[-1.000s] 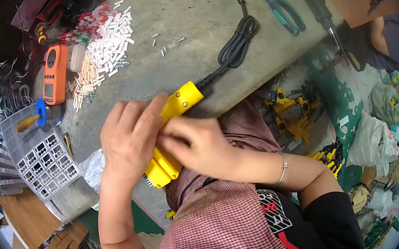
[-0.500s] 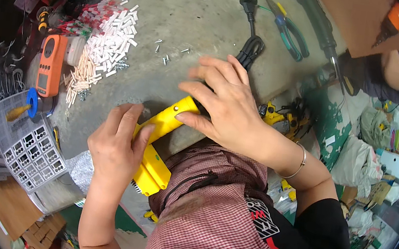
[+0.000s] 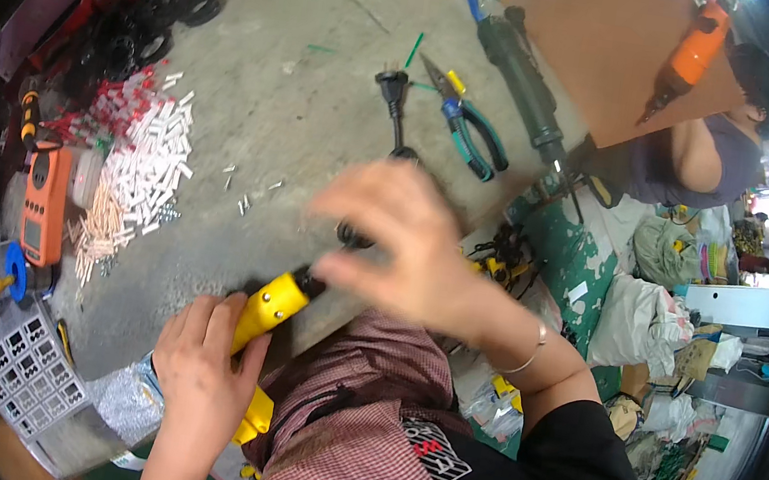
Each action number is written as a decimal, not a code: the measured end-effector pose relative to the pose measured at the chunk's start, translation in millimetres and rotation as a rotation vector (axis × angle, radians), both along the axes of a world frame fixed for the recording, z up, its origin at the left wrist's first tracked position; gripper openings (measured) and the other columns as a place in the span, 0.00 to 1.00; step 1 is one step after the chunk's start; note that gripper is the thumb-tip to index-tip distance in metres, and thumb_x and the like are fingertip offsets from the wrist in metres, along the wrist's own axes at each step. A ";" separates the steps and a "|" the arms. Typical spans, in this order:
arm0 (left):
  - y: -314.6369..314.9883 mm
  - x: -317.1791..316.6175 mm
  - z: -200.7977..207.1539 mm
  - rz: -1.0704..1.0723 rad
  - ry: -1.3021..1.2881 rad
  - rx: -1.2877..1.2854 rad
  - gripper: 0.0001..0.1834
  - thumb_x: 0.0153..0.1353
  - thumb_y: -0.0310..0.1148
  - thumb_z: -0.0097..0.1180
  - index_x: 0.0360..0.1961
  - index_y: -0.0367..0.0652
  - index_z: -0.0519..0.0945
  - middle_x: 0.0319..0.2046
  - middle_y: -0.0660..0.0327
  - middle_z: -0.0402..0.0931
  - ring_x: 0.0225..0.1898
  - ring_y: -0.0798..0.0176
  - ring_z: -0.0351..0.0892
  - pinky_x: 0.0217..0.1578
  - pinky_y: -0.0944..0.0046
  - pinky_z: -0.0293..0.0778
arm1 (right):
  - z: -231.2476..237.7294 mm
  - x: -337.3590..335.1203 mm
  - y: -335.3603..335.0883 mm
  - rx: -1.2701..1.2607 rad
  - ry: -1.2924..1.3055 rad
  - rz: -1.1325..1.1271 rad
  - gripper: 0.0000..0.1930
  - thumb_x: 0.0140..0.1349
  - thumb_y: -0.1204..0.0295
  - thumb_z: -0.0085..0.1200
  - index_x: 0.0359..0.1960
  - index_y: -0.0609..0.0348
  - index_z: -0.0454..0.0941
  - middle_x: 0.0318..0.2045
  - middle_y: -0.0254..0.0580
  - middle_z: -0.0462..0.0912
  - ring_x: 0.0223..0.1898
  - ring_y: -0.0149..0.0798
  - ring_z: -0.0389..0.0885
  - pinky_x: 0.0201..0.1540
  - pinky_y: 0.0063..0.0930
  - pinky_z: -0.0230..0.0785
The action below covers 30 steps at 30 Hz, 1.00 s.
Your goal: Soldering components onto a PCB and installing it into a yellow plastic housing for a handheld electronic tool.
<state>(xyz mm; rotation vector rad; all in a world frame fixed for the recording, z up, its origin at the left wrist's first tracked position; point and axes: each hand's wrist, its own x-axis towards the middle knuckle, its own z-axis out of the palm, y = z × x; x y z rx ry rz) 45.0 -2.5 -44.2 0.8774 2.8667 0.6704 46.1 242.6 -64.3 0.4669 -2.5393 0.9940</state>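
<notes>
My left hand [image 3: 207, 357] is wrapped round the yellow plastic body of a corded hand tool [image 3: 272, 306], steadying it at the bench's near edge. Small screws show at the tool's upper end, where a black cord comes out. Much of the yellow body is hidden under my left hand. My right hand [image 3: 403, 247], smeared by motion, hovers just beyond that end with thumb and fingers apart. Part of the black cord [image 3: 353, 236] shows in the gap between them, apparently not gripped. Farther up lies the cord's plug [image 3: 391, 87].
Pliers [image 3: 463, 119] and a dark electric screwdriver [image 3: 526, 89] lie at the far right, near an orange-handled tool [image 3: 696, 53]. Several loose screws [image 3: 243, 205] lie mid-bench. White sleeves [image 3: 147, 160], an orange meter [image 3: 44, 205] and a parts box [image 3: 31, 376] stand left. Another person sits at right.
The view has shifted, so bench things appear lower and farther left. My right hand has come off the tool's upper end and is now above the cord. My left hand keeps its hold.
</notes>
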 end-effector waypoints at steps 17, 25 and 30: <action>1.8 10.2 -8.0 0.060 0.055 0.104 0.22 0.42 0.25 0.69 0.42 0.37 0.80 0.35 0.55 0.77 0.37 0.48 0.76 0.39 0.52 0.73 | 1.5 -7.3 164.0 -0.960 -0.358 -0.348 0.36 0.57 0.56 0.58 0.62 0.71 0.67 0.34 0.38 0.79 0.34 0.30 0.80 0.35 0.22 0.74; -3.1 5.3 -9.2 0.067 0.065 0.139 0.20 0.42 0.27 0.69 0.40 0.37 0.81 0.33 0.57 0.75 0.35 0.51 0.75 0.38 0.56 0.71 | 64.2 -14.2 -32.3 -1.195 -0.134 0.252 0.32 0.62 0.50 0.52 0.57 0.65 0.64 0.24 0.38 0.73 0.27 0.35 0.73 0.34 0.31 0.69; -4.4 6.3 -12.1 0.068 0.044 0.186 0.21 0.42 0.27 0.68 0.42 0.37 0.81 0.33 0.57 0.75 0.36 0.51 0.74 0.38 0.56 0.71 | 66.3 -11.8 -65.4 -1.008 -0.165 0.316 0.29 0.61 0.44 0.51 0.45 0.58 0.65 0.24 0.36 0.72 0.24 0.34 0.73 0.33 0.32 0.69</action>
